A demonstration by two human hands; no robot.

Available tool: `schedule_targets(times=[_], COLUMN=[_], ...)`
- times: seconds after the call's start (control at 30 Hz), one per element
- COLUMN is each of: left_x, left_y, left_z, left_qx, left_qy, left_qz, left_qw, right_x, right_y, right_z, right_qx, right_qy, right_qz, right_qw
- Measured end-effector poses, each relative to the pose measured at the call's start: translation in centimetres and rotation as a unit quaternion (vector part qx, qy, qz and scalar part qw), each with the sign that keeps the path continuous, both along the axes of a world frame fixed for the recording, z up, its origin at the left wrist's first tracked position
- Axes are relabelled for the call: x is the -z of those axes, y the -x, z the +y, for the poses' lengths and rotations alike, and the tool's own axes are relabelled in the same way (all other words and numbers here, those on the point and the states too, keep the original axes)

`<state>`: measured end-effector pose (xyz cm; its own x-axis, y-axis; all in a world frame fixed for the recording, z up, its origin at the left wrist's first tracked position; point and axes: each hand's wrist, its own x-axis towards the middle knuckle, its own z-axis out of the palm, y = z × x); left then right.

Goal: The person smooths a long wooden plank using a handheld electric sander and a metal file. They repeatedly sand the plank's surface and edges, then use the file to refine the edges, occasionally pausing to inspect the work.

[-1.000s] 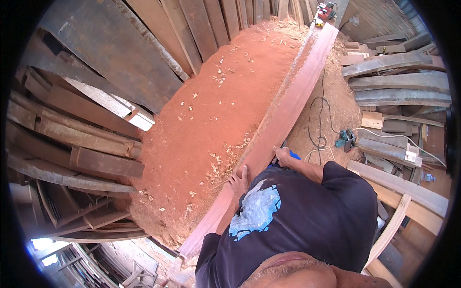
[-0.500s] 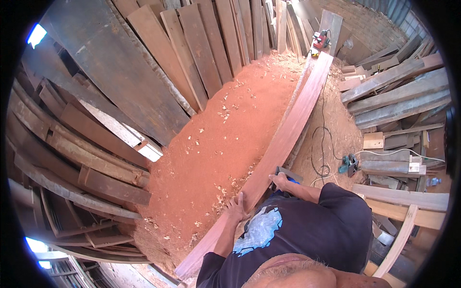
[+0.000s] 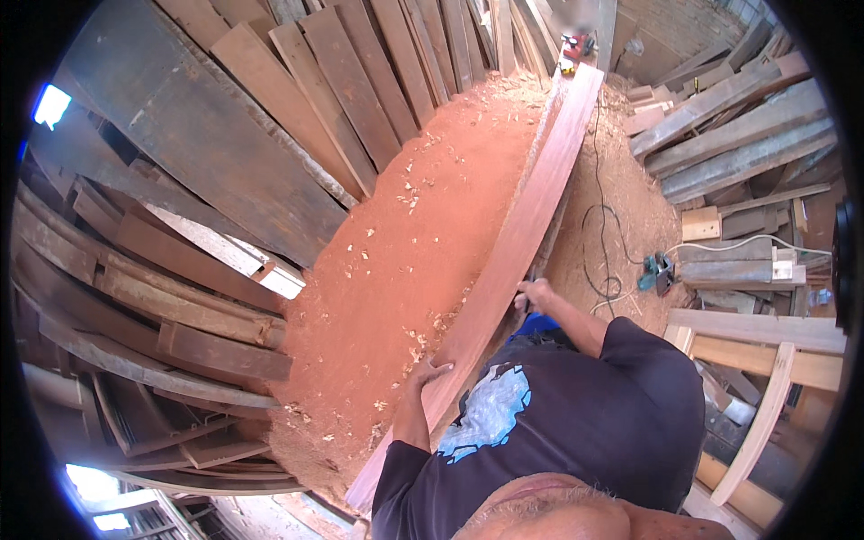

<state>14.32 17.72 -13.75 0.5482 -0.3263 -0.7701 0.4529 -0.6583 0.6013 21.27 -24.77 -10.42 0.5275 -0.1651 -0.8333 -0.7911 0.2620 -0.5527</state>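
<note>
A long reddish wooden board (image 3: 531, 225) runs from the lower left to the far upper right, resting on a rough timber beam (image 3: 545, 135). My left hand (image 3: 427, 372) grips the board's left edge, its thumb or a finger lying over the top face. Against the right edge is my right hand (image 3: 537, 292), closed, its fingertips at the board's side. Something dark shows beneath that hand, but its kind is hidden. A red power tool (image 3: 576, 49) sits beyond the board's far end.
Reddish sawdust with pale shavings (image 3: 396, 261) covers the floor to the left. Wide planks (image 3: 216, 126) lean along the left and back. On the right are stacked timbers (image 3: 738, 135), a dark cable (image 3: 598, 216), a teal power tool (image 3: 657, 273) and a pale wooden frame (image 3: 760, 423).
My left hand has shifted from the board's top to its left edge. My right hand has moved slightly farther along the right edge; the dark flat thing at it is now mostly hidden.
</note>
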Motion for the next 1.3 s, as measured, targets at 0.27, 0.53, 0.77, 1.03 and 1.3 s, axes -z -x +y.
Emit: schedule_targets(times=[0.27,0.53,0.77,1.03,1.3], left_x=[-9.4,-10.2,-10.4,-11.6,-13.0], left_y=[2.9,8.8,11.2,10.4,10.6], left_z=[-4.0,-8.8,-10.6,-11.2,-12.8], left_qx=[0.071,0.067,0.061,0.038,0.002], left_qy=[-0.175,-0.244,-0.245,-0.229,-0.257], left_qz=[-0.09,-0.248,-0.354,-0.161,-0.11], left_qw=[0.978,0.935,0.901,0.959,0.96], right_x=[0.5,-0.6,-1.1,-1.1,1.2], right_y=[-3.2,-5.9,-4.2,-9.2,-11.8], right_z=[-6.4,-6.6,-7.2,-12.7,-12.9], right_qx=[0.242,0.14,0.093,0.068,0.006], right_qy=[0.102,0.372,0.445,0.47,0.626], right_qz=[-0.078,-0.08,-0.078,-0.093,-0.107], right_qw=[0.962,0.914,0.887,0.875,0.772])
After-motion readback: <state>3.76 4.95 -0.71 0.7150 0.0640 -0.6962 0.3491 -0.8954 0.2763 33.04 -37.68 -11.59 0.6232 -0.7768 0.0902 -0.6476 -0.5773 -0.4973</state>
